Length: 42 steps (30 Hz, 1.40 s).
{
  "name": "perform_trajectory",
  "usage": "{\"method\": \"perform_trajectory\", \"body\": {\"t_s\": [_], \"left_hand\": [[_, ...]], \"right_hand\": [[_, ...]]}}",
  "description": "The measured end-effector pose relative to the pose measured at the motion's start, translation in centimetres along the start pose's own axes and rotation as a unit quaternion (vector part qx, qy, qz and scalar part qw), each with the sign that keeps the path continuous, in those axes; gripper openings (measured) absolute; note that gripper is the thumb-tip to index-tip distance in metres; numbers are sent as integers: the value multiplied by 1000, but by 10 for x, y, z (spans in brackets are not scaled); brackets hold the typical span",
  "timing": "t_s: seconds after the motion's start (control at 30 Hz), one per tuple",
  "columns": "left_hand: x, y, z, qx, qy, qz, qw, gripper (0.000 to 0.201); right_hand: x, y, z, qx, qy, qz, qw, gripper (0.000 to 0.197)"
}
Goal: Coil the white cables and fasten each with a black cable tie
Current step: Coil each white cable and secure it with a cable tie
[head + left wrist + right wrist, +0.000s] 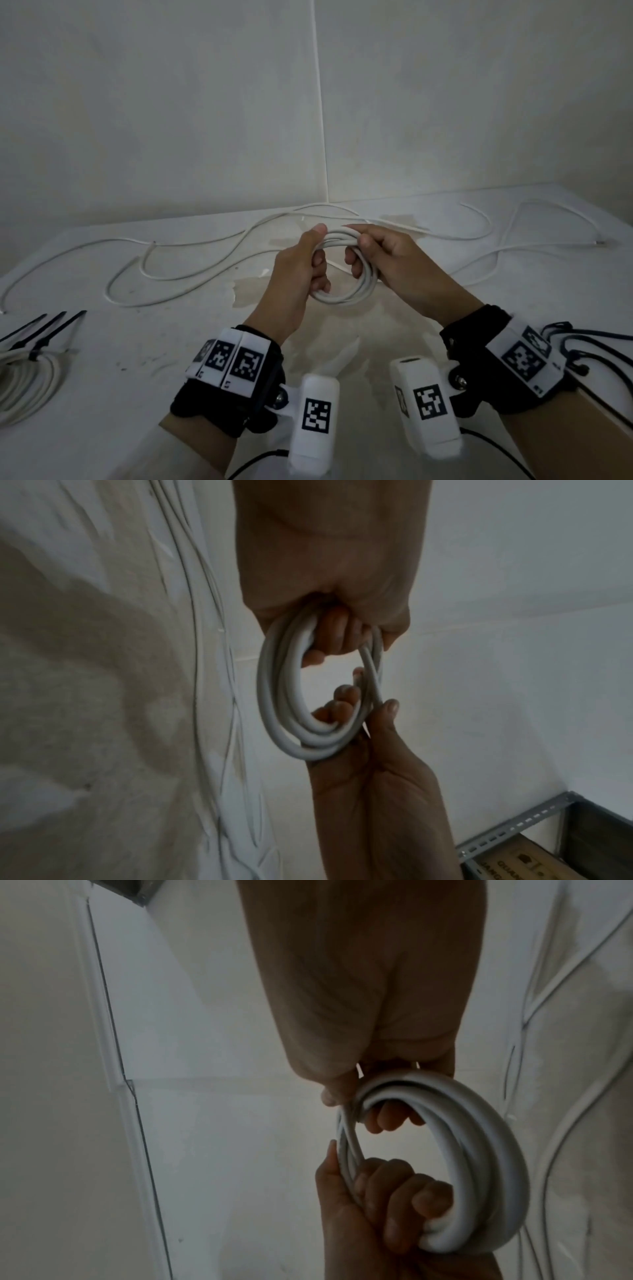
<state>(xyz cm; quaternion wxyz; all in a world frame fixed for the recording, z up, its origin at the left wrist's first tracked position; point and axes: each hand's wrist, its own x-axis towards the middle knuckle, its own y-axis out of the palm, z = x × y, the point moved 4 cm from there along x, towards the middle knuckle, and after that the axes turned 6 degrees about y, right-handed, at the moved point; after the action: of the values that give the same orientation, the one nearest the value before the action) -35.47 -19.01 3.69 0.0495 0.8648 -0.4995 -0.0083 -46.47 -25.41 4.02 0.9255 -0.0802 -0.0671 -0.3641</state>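
Both hands hold a small coil of white cable up over the middle of the table. My left hand grips its left side, fingers curled through the loop and thumb on top. My right hand grips the right side the same way. In the left wrist view the coil hangs from my left hand's fingers while the right hand holds its far end. From the right wrist, the coil runs between both fists. Loose black cable ties lie at the far left.
Two loose white cables snake across the white table behind the hands. A tied white coil lies at the left edge. Black cords and a cardboard box sit at the right. White walls close the back.
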Motion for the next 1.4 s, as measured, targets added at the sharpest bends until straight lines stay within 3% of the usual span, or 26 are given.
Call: {"method": "perform_trajectory", "body": {"t_s": [0.23, 0.47, 0.73, 0.87, 1.03, 1.2, 1.4], "left_hand": [[16, 4, 19, 23, -21, 65, 997, 48], [20, 11, 29, -2, -5, 4, 1000, 45], [23, 11, 38, -11, 19, -21, 1000, 42], [21, 13, 37, -32, 21, -30, 999, 40], [18, 20, 36, -48, 11, -19, 999, 42], [14, 25, 32, -60, 14, -8, 998, 43], [10, 26, 26, -71, 26, -7, 997, 42]], "right_hand": [[6, -13, -19, -58, -25, -21, 998, 27], [7, -17, -27, -78, -19, -7, 997, 22], [7, -20, -29, -111, 20, -3, 994, 27], [4, -23, -24, -115, 46, -26, 992, 26], [-6, -42, -10, -134, 72, -109, 982, 21], [-33, -74, 5, -240, 105, -130, 956, 12], [-96, -139, -6, -360, 217, -181, 889, 4]]}}
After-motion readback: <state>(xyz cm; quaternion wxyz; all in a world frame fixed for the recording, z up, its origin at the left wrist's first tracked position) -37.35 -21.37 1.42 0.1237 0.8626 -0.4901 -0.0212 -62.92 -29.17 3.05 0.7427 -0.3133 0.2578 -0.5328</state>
